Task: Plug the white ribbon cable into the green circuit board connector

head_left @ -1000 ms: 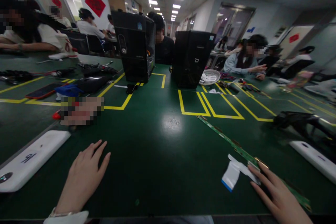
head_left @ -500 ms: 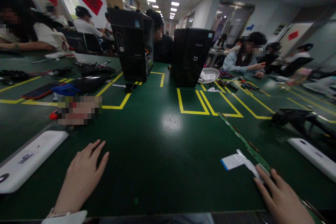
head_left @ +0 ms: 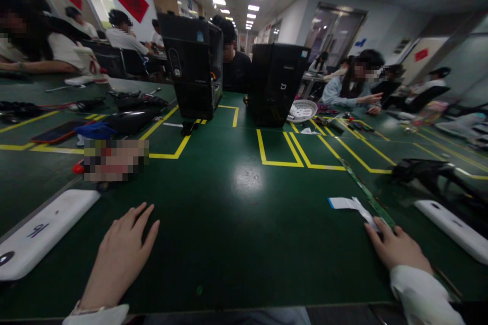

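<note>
Over on the right, my right hand is closed on a long, narrow green circuit board. The board slants away across the table, and its near end shows again beyond my wrist. A white flat ribbon cable with a blue end sticks out to the left, by my fingertips. My left hand lies palm down on the green table, fingers loosely spread, holding nothing. Close to its left is a white elongated plastic casing.
Two black computer towers stand at the back. Another white casing and a black plastic part lie at the right. A white basket sits behind yellow tape outlines. A blurred-out item lies ahead of my left hand. Several people sit around.
My right hand has moved forward, away from me, and the circuit board and ribbon cable have slid forward and slightly right with it. My left hand has stayed in place.
</note>
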A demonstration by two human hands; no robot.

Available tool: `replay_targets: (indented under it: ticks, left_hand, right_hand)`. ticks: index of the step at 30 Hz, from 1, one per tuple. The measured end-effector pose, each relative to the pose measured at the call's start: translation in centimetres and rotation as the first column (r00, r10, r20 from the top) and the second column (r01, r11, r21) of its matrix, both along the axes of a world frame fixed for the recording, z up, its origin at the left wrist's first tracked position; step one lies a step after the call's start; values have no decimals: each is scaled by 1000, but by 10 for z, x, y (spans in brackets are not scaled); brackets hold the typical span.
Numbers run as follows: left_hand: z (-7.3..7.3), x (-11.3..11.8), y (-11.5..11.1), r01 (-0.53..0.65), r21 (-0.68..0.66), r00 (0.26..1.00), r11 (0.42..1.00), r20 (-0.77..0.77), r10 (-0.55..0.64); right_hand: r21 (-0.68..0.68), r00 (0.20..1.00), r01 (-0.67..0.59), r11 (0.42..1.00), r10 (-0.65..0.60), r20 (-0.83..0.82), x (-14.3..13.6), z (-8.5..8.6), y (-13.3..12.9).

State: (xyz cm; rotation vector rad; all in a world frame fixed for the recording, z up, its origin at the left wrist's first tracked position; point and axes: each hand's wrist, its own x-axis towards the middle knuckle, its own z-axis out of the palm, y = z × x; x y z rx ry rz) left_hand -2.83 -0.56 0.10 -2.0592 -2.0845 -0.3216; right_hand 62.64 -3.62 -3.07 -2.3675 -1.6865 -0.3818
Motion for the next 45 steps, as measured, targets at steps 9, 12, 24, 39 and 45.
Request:
replay_targets:
  ticks: [9, 12, 24, 39, 45]
  left_hand:
    - [0, 1, -2, -9, -12, 1000, 1000, 25, 9]
    - [0, 1, -2, -6, -9, 1000, 1000, 18, 6]
    - [-1, -1, -2, 4, -3, 1000, 1000, 4, -4]
    - [-2, -1, -1, 6, -4, 1000, 1000, -19, -6]
    - [-3, -1, -2, -3, -1, 1000, 1000, -4, 3]
  right_hand:
    - [-264, 957, 223, 938, -263, -125, 6, 45, 54]
    - [-290, 935, 249, 924, -307, -177, 6, 52, 63]
    - [-190, 956, 248, 950, -272, -112, 3, 42, 66]
    - [20, 939, -343, 939, 343, 3, -35, 20, 120]
    - [99, 721, -685, 722, 691, -54, -146, 34, 133]
